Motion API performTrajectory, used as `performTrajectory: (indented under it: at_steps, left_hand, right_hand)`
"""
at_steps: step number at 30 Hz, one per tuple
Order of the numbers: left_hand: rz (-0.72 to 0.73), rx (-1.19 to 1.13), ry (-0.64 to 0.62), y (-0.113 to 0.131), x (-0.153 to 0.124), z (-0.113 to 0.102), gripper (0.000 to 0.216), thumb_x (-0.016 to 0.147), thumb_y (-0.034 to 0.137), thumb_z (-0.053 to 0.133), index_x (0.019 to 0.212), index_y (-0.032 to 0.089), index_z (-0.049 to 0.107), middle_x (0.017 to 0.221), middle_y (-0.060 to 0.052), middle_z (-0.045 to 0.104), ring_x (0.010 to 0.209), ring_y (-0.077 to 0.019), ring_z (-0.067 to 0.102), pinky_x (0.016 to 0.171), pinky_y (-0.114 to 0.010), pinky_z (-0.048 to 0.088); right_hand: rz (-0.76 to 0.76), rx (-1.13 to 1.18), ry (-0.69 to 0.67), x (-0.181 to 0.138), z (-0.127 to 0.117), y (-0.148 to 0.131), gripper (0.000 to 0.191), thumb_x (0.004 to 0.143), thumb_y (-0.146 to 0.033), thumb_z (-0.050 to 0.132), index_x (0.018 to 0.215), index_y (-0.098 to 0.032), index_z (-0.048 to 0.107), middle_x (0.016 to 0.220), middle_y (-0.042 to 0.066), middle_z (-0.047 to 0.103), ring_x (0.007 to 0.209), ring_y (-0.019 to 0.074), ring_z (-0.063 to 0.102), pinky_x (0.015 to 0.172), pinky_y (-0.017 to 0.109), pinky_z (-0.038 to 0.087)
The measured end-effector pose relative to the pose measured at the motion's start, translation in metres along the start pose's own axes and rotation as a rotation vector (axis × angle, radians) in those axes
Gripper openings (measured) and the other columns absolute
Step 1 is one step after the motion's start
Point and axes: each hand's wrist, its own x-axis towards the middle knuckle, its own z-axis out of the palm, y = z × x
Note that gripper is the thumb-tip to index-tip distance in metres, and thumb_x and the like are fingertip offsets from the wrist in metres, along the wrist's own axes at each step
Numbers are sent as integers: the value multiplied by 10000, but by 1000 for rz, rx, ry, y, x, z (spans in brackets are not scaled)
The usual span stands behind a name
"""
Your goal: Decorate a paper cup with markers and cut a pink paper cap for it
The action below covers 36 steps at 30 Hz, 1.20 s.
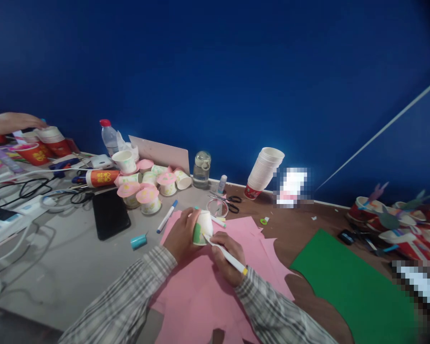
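Note:
My left hand [182, 234] is wrapped round a white paper cup [205, 224] with green colouring on its lower side. In my right hand [229, 258] is a white marker pen [231, 258] with a yellow end, its tip at the cup's side. Both hands are above pink paper sheets [200, 291] with cut edges. Beyond the cup lie a roll of tape [217, 208] and a pair of scissors [232, 203]. A blue-and-white marker [167, 216] rests left of the cup.
Decorated cups with pink paper discs [148, 193] cluster at the back left, beside a black phone [111, 215]. A stack of paper cups [265, 169] leans near the wall. Green paper [354, 291] lies right. Another person's hand [25, 122] reaches over red cups at far left.

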Motion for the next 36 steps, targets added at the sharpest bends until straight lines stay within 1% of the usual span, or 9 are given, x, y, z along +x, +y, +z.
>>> performTrajectory:
  at_steps: [3, 6, 13, 18, 20, 24, 28, 33, 36]
  left_hand:
    - [-2, -3, 0, 1, 1, 0, 776, 601, 415, 650, 1233, 150, 285, 1121, -161, 439, 1048, -318, 453, 874, -486, 436]
    - [-13, -7, 4, 1, 1, -1, 779, 595, 410, 650, 1238, 174, 280, 1121, -154, 443, 1037, -322, 459, 858, -502, 440]
    - [5, -15, 11, -2, -1, 2, 791, 603, 416, 654, 1247, 178, 262, 1129, -159, 434, 1068, -327, 435, 870, -511, 433]
    - [20, -11, 13, -4, 0, 3, 802, 610, 424, 652, 1254, 162, 251, 1128, -157, 441, 1077, -318, 423, 887, -499, 428]
    - [20, -10, 18, -4, 0, 3, 804, 606, 415, 657, 1254, 169, 251, 1128, -153, 444, 1074, -319, 424, 882, -504, 431]
    - [4, -22, 13, -4, 0, 3, 790, 606, 421, 654, 1248, 191, 255, 1130, -146, 444, 1067, -326, 434, 872, -521, 429]
    - [-15, -21, -2, -4, 0, 4, 787, 610, 426, 649, 1247, 191, 251, 1138, -153, 434, 1075, -333, 429, 879, -522, 424]
    - [-20, -9, 4, -4, -1, 4, 787, 610, 447, 641, 1242, 179, 257, 1142, -151, 425, 1080, -317, 426, 894, -495, 426]
    - [-19, -9, 7, -4, -1, 4, 786, 603, 429, 647, 1240, 176, 263, 1136, -149, 433, 1072, -318, 433, 885, -495, 430]
  right_hand:
    - [-4, -19, -2, 1, 0, 0, 126, 736, -163, 545, 824, -197, 628, 687, 12, 613, 594, 169, 587, 559, 262, 492]
    - [-23, -20, -10, 0, 0, 1, 137, 732, -148, 541, 822, -204, 628, 686, 10, 617, 614, 175, 589, 577, 271, 495]
    - [-18, 17, -8, 0, 0, 2, 139, 723, -140, 541, 809, -201, 632, 697, 15, 619, 625, 176, 594, 580, 273, 499]
    - [-50, -8, 15, -1, -2, 4, 153, 715, -130, 539, 809, -201, 636, 734, 29, 647, 682, 192, 632, 617, 275, 519]
    - [-41, -13, 33, -1, -3, 3, 152, 717, -139, 538, 810, -203, 640, 748, 34, 660, 690, 195, 644, 616, 268, 523]
    - [22, -18, 97, -1, -3, -1, 146, 720, -159, 528, 793, -209, 644, 713, 23, 675, 627, 184, 652, 557, 239, 521]
    - [73, -30, 105, -1, -3, -2, 141, 711, -168, 528, 780, -207, 644, 692, 17, 682, 522, 164, 630, 484, 224, 504]
    - [94, -46, 102, -2, -2, 1, 135, 717, -186, 524, 784, -208, 639, 632, 1, 663, 493, 164, 614, 470, 229, 489]
    - [82, -45, 97, -4, -1, 3, 135, 716, -182, 532, 795, -211, 637, 657, 3, 664, 512, 165, 618, 484, 231, 490]
